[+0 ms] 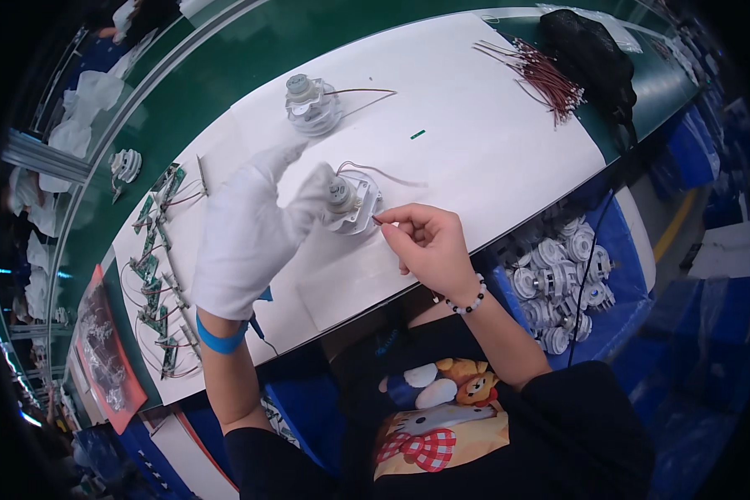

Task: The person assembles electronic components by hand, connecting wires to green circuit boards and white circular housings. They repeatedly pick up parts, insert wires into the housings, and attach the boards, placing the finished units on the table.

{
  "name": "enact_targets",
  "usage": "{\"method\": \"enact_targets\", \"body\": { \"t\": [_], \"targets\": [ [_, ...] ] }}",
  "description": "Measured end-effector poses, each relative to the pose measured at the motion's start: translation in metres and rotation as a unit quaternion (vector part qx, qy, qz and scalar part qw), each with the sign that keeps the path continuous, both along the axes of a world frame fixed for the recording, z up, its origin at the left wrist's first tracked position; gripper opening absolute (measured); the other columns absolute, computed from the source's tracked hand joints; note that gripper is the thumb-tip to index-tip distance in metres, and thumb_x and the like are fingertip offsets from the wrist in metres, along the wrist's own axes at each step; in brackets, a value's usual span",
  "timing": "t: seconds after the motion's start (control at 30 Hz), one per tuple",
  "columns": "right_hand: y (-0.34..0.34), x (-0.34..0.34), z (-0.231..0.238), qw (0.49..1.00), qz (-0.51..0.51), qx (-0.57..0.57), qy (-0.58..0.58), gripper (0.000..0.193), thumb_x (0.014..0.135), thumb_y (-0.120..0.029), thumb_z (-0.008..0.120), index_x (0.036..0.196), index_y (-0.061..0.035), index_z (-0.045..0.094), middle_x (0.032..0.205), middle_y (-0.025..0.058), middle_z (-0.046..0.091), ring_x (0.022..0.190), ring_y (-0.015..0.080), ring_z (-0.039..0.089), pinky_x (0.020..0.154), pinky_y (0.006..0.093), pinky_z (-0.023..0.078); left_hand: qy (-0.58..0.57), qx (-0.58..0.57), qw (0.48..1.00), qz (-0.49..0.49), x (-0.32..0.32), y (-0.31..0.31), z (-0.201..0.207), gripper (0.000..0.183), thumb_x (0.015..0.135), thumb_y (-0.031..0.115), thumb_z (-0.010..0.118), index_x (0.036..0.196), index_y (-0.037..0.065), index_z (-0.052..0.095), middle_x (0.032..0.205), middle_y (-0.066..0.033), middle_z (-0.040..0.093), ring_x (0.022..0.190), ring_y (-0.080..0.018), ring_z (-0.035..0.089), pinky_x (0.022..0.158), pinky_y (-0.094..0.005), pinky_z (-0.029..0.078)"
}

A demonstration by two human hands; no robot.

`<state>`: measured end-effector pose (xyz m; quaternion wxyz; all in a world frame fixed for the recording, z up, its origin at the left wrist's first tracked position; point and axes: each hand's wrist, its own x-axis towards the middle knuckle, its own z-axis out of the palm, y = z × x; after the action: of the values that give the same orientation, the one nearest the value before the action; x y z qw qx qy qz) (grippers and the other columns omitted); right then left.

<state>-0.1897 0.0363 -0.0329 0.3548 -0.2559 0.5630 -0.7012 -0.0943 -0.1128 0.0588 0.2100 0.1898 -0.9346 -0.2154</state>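
A white round motor unit point(360, 204) with a grey cylindrical motor on top sits on the white work sheet in front of me. My left hand point(254, 225), in a white glove, has its thumb side against the unit's left side, steadying it; the forefinger stretches up and away. Bare, my right hand point(425, 243) is at the unit's lower right edge. Its thumb and forefinger pinch the end of a thin dark red wire point(377, 221). Another thin wire point(392, 177) trails right from the unit. Behind stands a second similar motor unit point(312, 108) with its own wire.
Green circuit boards with wires point(154, 283) line the sheet's left side. A bundle of red wires point(550, 83) lies far right beside a black bag point(587, 58). A blue bin point(625, 308) of white units stands at right. A small green strip point(417, 134) lies behind.
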Motion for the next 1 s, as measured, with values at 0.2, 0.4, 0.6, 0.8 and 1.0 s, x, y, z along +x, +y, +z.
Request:
{"method": "enact_targets", "body": {
  "t": [0.2,0.4,0.6,0.8,1.0],
  "targets": [
    [-0.011,-0.015,-0.004,0.999,0.039,0.031,0.015,0.013,0.082,-0.004,0.058,0.089,0.0057,0.061,0.058,-0.0009,0.054,0.042,0.0016,0.046,0.037,0.0156,0.036,-0.043,0.203,0.975,-0.075,0.005,-0.002,-0.02,0.052,0.071,0.019,0.073,0.114,-0.001,0.054,0.106,-0.0151,0.06,0.098,-0.0203,0.058,0.086,-0.0293,0.044],
    [-0.014,-0.019,-0.003,0.997,0.035,0.048,0.057,0.011,0.08,-0.006,0.06,0.08,0.0048,0.063,0.06,0.0002,0.056,0.044,0.0014,0.048,0.038,0.0151,0.036,-0.029,0.237,0.968,-0.076,0.003,-0.004,-0.025,0.049,0.072,0.016,0.074,0.114,-0.001,0.055,0.105,-0.0107,0.061,0.097,-0.0135,0.056,0.086,-0.0271,0.042],
    [-0.012,-0.023,0.0,0.993,0.02,0.026,0.111,0.01,0.078,-0.005,0.063,0.08,0.0046,0.064,0.066,0.003,0.061,0.05,0.0031,0.052,0.043,0.0156,0.041,-0.032,0.235,0.968,-0.082,0.005,-0.007,-0.027,0.05,0.072,0.016,0.073,0.114,-0.002,0.054,0.107,-0.0118,0.061,0.1,-0.0149,0.055,0.088,-0.0277,0.041],
    [-0.008,-0.028,0.0,0.994,0.023,0.01,0.105,0.008,0.077,-0.003,0.064,0.081,0.0038,0.065,0.071,0.0041,0.063,0.057,0.0044,0.056,0.05,0.0155,0.044,-0.043,0.237,0.967,-0.083,0.003,-0.007,-0.027,0.051,0.072,0.016,0.073,0.115,-0.002,0.053,0.109,-0.0123,0.06,0.102,-0.0155,0.055,0.09,-0.0278,0.04],
    [-0.013,-0.019,0.006,0.961,-0.034,0.016,0.273,0.005,0.076,-0.001,0.063,0.076,0.0031,0.062,0.068,0.0051,0.06,0.053,0.0066,0.054,0.049,0.0173,0.042,-0.035,0.248,0.964,-0.083,0.005,-0.007,-0.028,0.049,0.073,0.016,0.072,0.115,-0.002,0.053,0.109,-0.0114,0.06,0.101,-0.0145,0.054,0.089,-0.0277,0.041]
  ]
}}
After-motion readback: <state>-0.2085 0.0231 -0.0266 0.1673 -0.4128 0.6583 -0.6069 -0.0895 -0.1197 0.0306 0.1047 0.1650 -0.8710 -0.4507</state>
